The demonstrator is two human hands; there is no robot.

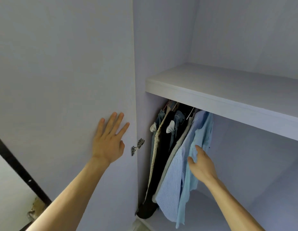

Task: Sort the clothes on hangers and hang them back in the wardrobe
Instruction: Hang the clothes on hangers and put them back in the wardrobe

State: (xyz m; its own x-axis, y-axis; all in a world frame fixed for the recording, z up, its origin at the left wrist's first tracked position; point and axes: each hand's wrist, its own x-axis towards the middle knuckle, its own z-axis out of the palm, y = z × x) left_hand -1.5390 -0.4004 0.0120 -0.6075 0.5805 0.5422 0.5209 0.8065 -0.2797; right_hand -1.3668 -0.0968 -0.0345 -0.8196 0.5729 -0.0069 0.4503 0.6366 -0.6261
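At the far left a dark strip runs slantwise along the foot of the open door; what lies below it is cut off and too blurred to name. The person's left arm reaches up bare from the bottom edge, and the left hand lies flat against the inside of the door, released, fingers straight and spread, thumb nearest the hinge.

Past the hinge, inside the wardrobe, the clothes hang packed against the left wall: denim, something cream with dots, a long black garment, a grey-beige piece, then a blue striped shirt, and outermost a light blue shirt. Only slivers of the hangers peek out at the top; the rail is hidden behind the shelf above.

The right arm comes up from the bottom right. The right hand shows its back and is grasping the light blue shirt about halfway down, cloth bunched between thumb and forefinger. Its other fingers are out of sight behind the hand and the fabric. To the right of the shirts the wardrobe's back wall is in shade.
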